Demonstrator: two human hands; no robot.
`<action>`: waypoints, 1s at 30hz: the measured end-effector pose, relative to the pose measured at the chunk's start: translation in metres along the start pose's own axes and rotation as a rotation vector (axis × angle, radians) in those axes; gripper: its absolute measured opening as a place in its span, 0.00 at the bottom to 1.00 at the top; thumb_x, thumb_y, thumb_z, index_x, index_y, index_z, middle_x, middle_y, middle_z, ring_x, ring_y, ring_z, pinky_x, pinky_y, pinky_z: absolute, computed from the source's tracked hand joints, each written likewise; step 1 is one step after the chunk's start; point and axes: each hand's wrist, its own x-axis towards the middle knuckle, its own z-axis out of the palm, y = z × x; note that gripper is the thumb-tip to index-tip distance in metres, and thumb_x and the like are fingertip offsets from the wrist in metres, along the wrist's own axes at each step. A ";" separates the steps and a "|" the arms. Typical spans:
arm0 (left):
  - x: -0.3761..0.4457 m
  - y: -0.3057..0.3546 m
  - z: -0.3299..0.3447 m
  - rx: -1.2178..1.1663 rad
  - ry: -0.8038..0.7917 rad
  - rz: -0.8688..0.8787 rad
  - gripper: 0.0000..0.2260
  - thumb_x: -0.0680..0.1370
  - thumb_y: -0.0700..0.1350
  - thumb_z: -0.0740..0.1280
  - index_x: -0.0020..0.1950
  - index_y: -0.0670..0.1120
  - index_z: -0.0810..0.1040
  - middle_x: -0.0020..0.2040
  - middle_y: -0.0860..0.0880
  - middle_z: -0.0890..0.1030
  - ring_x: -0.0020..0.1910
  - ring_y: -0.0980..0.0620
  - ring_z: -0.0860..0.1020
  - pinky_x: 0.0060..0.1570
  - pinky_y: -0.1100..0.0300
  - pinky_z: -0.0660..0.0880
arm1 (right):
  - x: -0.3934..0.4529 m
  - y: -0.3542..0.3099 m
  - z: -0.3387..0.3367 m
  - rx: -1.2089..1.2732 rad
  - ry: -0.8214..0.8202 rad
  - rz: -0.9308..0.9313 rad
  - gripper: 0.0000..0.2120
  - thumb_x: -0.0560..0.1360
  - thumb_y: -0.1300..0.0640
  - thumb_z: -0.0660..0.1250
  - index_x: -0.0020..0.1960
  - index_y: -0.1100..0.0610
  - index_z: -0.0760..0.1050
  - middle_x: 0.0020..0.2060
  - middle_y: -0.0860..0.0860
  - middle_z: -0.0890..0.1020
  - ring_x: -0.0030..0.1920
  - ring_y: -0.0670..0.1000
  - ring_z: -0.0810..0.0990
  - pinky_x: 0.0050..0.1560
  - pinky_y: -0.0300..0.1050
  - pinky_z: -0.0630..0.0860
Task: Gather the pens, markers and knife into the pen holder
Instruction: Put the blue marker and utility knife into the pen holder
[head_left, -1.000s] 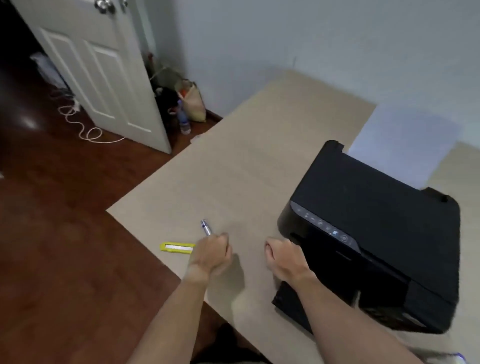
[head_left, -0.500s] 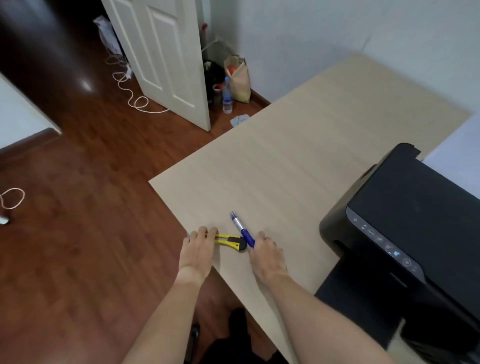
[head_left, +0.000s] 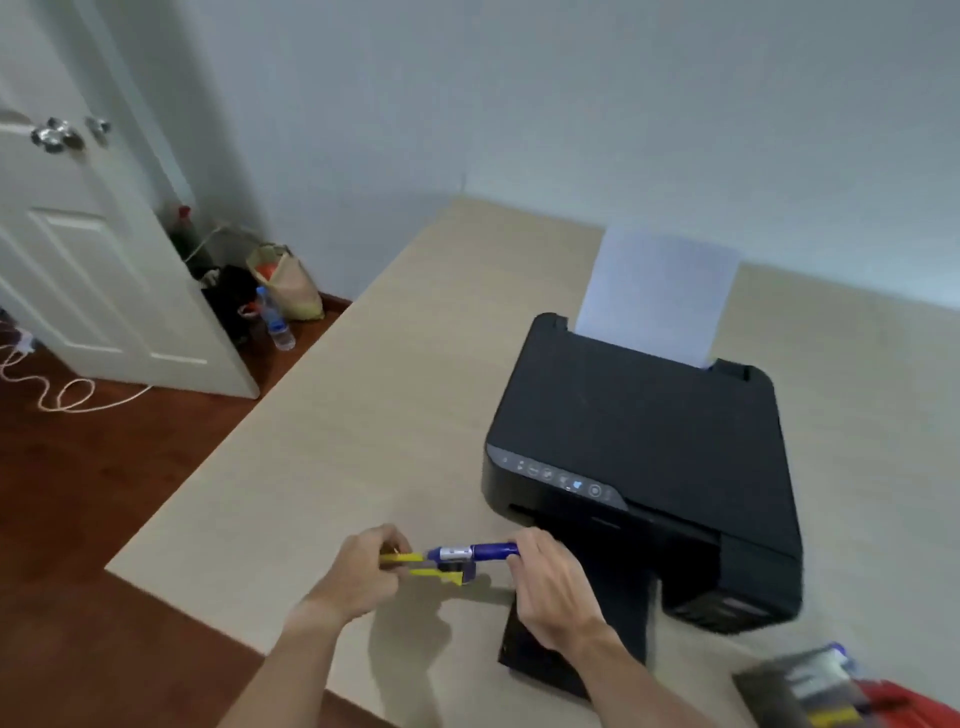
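Note:
A yellow utility knife (head_left: 434, 570) and a blue pen (head_left: 475, 552) are lifted a little above the beige table (head_left: 363, 415), lying side by side between my hands. My left hand (head_left: 363, 574) is closed on the knife's left end. My right hand (head_left: 550, 587) pinches the pen's right end. A dark mesh box (head_left: 800, 691) sits blurred at the bottom right corner; I cannot tell whether it is the pen holder. No markers are visible.
A black printer (head_left: 644, 467) with a white sheet (head_left: 657, 291) in its feeder stands right of my hands, its output tray (head_left: 566, 660) extended under my right wrist. Something red (head_left: 914, 701) lies at the bottom right. The table's left edge drops to a wooden floor; a white door stands far left.
Both hands lifted the knife and pen off the table and moved right toward the printer. The view swung back right, showing the printer again.

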 end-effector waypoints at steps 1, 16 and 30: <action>0.005 0.012 0.001 -0.040 0.022 0.026 0.12 0.67 0.32 0.71 0.35 0.50 0.79 0.30 0.52 0.78 0.30 0.57 0.73 0.30 0.69 0.69 | -0.009 0.010 -0.009 0.000 0.026 0.040 0.11 0.78 0.55 0.49 0.49 0.53 0.70 0.41 0.49 0.75 0.39 0.51 0.72 0.44 0.46 0.74; 0.026 0.204 0.124 0.152 -0.391 0.674 0.07 0.66 0.39 0.63 0.28 0.43 0.67 0.23 0.49 0.69 0.23 0.56 0.65 0.24 0.58 0.65 | -0.168 0.112 -0.122 -0.077 0.308 0.538 0.05 0.75 0.55 0.54 0.41 0.53 0.66 0.36 0.46 0.71 0.35 0.49 0.70 0.36 0.49 0.70; 0.000 0.335 0.210 0.043 -0.423 0.879 0.10 0.67 0.41 0.65 0.28 0.44 0.68 0.23 0.46 0.72 0.23 0.53 0.65 0.22 0.57 0.65 | -0.242 0.159 -0.162 -0.190 0.458 0.720 0.03 0.74 0.57 0.58 0.42 0.53 0.69 0.37 0.47 0.70 0.37 0.48 0.69 0.38 0.43 0.72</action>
